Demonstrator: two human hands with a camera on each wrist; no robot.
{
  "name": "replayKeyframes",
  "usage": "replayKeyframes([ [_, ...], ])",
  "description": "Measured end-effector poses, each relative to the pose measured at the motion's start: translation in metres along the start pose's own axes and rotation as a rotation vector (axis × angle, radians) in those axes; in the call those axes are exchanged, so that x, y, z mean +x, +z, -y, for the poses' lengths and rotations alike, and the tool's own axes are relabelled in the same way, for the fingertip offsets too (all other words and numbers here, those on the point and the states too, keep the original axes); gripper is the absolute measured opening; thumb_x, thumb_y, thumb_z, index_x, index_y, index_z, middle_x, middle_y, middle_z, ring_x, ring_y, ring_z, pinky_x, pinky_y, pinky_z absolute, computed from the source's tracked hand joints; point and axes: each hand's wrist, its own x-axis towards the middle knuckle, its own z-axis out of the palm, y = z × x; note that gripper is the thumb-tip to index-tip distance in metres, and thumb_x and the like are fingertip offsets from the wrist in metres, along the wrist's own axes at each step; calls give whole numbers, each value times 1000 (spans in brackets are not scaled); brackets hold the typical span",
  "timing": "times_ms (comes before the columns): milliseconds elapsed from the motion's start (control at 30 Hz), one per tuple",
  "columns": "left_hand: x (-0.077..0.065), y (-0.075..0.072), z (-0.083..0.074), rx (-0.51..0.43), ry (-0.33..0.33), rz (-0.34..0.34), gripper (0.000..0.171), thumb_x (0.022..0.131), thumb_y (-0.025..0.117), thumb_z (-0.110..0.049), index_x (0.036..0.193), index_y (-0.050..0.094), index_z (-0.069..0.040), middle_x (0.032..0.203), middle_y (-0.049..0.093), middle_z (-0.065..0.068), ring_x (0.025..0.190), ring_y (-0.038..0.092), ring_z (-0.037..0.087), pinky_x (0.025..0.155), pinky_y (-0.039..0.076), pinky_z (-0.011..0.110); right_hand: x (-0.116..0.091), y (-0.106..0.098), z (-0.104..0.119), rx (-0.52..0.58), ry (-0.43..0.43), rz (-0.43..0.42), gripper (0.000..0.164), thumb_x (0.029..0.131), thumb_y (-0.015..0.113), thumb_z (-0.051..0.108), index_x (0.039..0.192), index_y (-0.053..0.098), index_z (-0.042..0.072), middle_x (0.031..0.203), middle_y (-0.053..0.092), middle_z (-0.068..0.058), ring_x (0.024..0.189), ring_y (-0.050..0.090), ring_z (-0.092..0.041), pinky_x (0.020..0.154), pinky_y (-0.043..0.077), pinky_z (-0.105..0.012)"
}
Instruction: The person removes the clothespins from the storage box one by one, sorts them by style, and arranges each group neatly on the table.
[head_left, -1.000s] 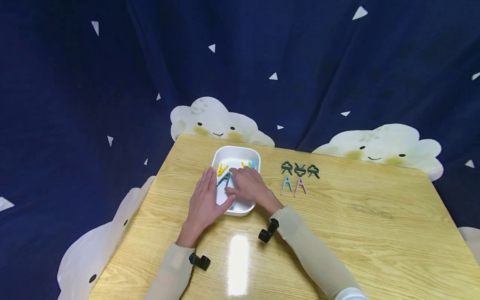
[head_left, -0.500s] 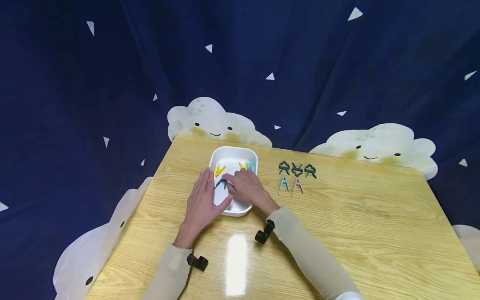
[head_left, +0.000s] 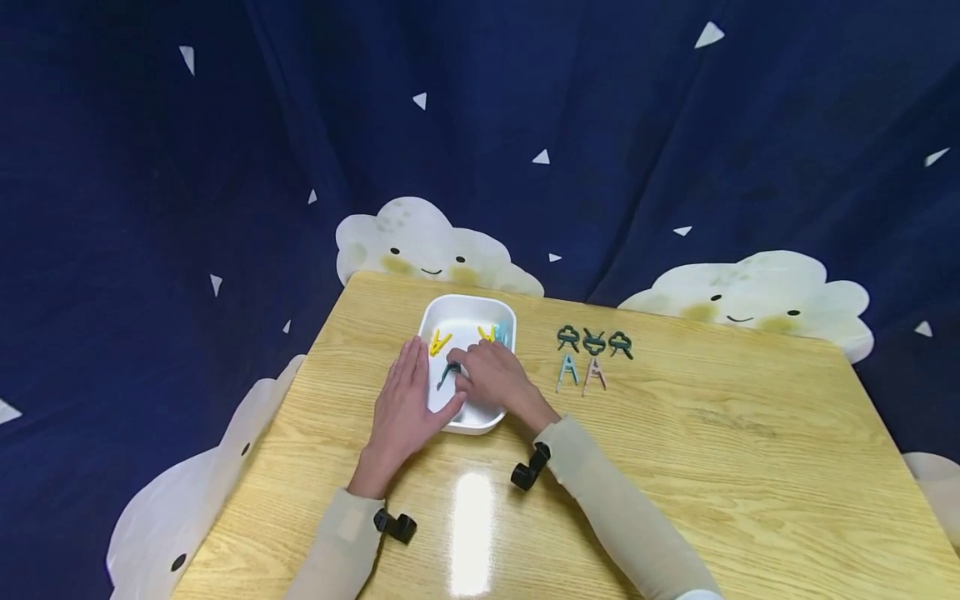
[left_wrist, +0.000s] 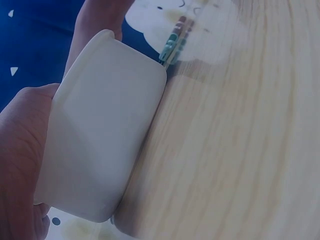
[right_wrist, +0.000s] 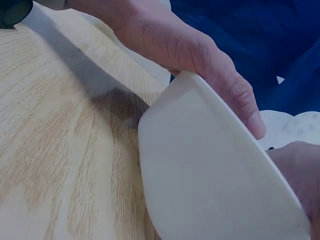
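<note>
In the head view a white plastic tub [head_left: 467,302] stands on the table. My left hand [head_left: 406,404] lies along its left rim with straight fingers, the thumb reaching over the near part. The right hand [head_left: 495,375] reaches into the tub and pinches a dark green clothespin [head_left: 444,380], partly hidden by the fingers. Two yellow clothespins [head_left: 438,342] lie farther back in the tub, with light blue ones [head_left: 502,332] at its far right corner. Both wrist views show mostly the tub's outer wall [left_wrist: 100,125], which hides the fingertips.
Right of the tub, dark green clothespins [head_left: 594,342] form a row. In front of them lie a light blue clothespin [head_left: 567,372] and a pink one [head_left: 595,376]. The wooden table [head_left: 712,450] extends right; a dark blue curtain [head_left: 480,150] hangs behind its far edge.
The right hand has moved slightly left within the tub and taken hold of the dark green clothespin, which has turned and is now more covered. The left hand stays at the rim.
</note>
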Motion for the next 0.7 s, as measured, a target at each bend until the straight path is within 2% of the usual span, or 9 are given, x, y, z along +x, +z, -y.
replayKeyframes([
  [167, 0, 1, 1, 5, 10, -16, 108, 95, 52, -73, 163, 21, 5, 172, 19, 21, 161, 10, 29, 130, 18, 46, 0, 1, -1, 9, -6, -19, 27, 96, 67, 23, 122, 72, 20, 93, 71, 1, 84, 58, -19, 77, 48, -36],
  [233, 0, 0, 1, 6, 7, -11, 108, 95, 51, -74, 163, 20, 5, 173, 17, 20, 162, 9, 29, 130, 18, 45, -1, 1, 0, 26, 2, -24, 30, 96, 67, 25, 124, 72, 18, 95, 72, 0, 85, 58, -19, 79, 48, -36],
  [300, -1, 0, 0, 4, 5, -8, 108, 96, 51, -74, 163, 20, 4, 173, 15, 19, 162, 8, 28, 130, 18, 46, -1, 2, 0, 34, 19, -22, 38, 97, 66, 34, 129, 69, 14, 100, 72, -2, 89, 59, -20, 84, 50, -37],
  [367, -1, 0, 0, -4, 5, -5, 109, 96, 51, -74, 164, 19, 4, 174, 12, 18, 162, 7, 28, 130, 17, 46, -1, 2, 0, 34, 39, -14, 54, 96, 67, 47, 136, 65, 10, 110, 73, -5, 98, 62, -23, 94, 51, -39],
  [433, -1, 0, 0, -8, 7, -3, 109, 96, 50, -75, 164, 18, 4, 174, 11, 17, 162, 6, 28, 130, 17, 46, -2, 1, 1, 22, 57, 2, 73, 93, 67, 60, 142, 60, 7, 119, 71, -9, 109, 62, -26, 105, 49, -42],
  [500, -1, 0, 0, -9, 9, -4, 109, 96, 49, -74, 164, 18, 5, 174, 11, 17, 162, 6, 28, 130, 16, 46, -2, 2, 1, -5, 67, 23, 84, 89, 68, 68, 145, 58, 6, 124, 70, -11, 114, 60, -27, 111, 45, -44],
  [700, 0, 1, 1, 2, 19, -21, 109, 96, 51, -73, 163, 20, 6, 173, 14, 20, 161, 10, 31, 130, 19, 47, -1, 2, 2, -70, 77, 65, 88, 86, 71, 69, 146, 58, 5, 117, 67, -8, 103, 53, -24, 101, 47, -42],
])
